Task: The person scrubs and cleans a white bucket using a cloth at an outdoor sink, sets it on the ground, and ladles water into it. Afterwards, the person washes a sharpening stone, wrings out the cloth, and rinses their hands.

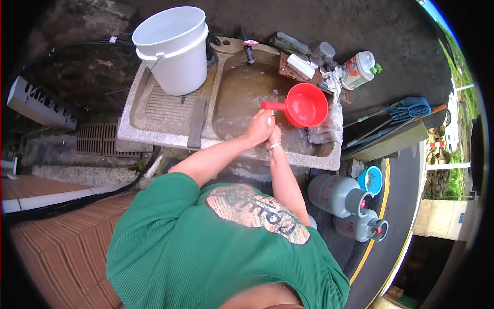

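My left hand (260, 127) and my right hand (275, 136) are pressed together over the stone sink (206, 141), above its right basin. The left fingers are bent against the right hand, with a small white spot at them that I cannot make out. A bracelet circles my right wrist, and the right fingers are mostly hidden. Just beyond my hands is a red dipper (307, 104); its handle (272, 106) points left and ends close above my left fingers. Whether they touch it cannot be told. Water (239, 100) stands in the basin under the black tap (248, 51).
A white bucket (181, 62) stands on the sink's ribbed left side, near a grey strip (196, 123). A white brush (302, 67) and a jug (358, 69) are beyond the basin. Gas cylinders (334, 195), a blue basin (372, 180) and a mop (409, 108) are at right.
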A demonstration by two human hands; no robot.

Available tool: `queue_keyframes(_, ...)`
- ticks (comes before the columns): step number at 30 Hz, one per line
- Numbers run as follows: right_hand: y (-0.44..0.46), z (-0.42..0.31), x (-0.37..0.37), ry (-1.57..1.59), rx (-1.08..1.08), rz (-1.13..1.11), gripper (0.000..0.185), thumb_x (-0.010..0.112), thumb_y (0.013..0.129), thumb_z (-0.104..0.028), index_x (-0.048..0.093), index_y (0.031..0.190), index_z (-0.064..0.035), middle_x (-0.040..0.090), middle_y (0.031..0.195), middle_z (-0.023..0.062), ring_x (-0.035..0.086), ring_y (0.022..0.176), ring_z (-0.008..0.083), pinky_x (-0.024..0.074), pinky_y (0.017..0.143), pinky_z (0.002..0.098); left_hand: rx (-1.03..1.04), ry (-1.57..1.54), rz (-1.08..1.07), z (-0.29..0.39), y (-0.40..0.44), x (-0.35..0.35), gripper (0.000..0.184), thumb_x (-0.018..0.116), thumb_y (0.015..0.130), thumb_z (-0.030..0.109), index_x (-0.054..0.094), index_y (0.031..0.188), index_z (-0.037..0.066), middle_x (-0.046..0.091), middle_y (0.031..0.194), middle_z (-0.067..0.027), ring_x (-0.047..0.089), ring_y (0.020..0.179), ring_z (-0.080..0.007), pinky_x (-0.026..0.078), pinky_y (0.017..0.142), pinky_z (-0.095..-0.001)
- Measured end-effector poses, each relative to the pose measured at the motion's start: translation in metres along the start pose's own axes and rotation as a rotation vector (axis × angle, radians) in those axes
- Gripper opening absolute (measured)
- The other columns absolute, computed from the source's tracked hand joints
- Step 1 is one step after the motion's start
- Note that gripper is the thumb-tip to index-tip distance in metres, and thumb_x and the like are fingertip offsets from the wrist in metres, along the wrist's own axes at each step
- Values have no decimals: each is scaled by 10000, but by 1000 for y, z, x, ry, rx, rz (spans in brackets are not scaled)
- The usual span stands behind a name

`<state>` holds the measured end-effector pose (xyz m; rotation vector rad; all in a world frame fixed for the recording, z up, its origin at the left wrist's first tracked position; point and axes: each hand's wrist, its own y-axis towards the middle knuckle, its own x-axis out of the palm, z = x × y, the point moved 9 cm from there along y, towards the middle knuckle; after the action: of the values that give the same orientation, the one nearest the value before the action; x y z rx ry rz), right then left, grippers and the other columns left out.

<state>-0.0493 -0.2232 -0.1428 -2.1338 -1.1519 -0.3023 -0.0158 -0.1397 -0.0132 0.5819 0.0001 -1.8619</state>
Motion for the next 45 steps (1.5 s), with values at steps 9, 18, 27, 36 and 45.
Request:
queue_keyframes(9, -1, -15, -28, -723, -81, -21, 291, 515, 910, -344, 591, 942, -65, 624, 831, 31, 586, 719, 142, 473, 602, 302, -113, 366, 323, -57, 7, -205, 265, 627, 826, 267, 532, 815, 19, 500, 811, -176, 514, 811, -355, 412, 709, -424)
queue_keyframes(18, 50, 16, -67, -1275, -93, 27, 298, 611, 795, -333, 660, 896, -57, 665, 910, 157, 638, 872, 279, 479, 789, 378, -489, 527, 228, -198, -44, -289, 650, 621, 779, 278, 332, 1332, 98, 308, 1250, -287, 453, 1086, -441, 391, 939, -421)
queue_keyframes(27, 83, 9, -71, -1727, 36, -21, 525, 612, 790, -295, 488, 1250, -77, 505, 1239, 216, 470, 1166, 369, 385, 982, 388, -548, 706, 244, -143, -59, -289, 732, 655, 777, 292, 267, 1388, 179, 312, 1264, -287, 408, 1138, -452, 371, 938, -487)
queue_keyframes(36, 214, 64, -94, -1905, 223, -179, 509, 572, 800, -287, 476, 1252, -74, 481, 1247, 218, 461, 1171, 341, 370, 987, 407, -473, 792, 380, -88, -105, -283, 754, 678, 761, 141, 263, 1387, 83, 250, 1306, -295, 316, 1205, -452, 305, 985, -495)
queue_keyframes(45, 243, 72, -103, -2249, 263, -322, 400, 580, 800, -255, 522, 1148, -67, 543, 1098, 206, 529, 1042, 348, 416, 881, 423, -629, 637, 495, -73, -152, -281, 676, 663, 757, 42, 324, 1342, 37, 290, 1275, -230, 480, 1060, -340, 409, 905, -405)
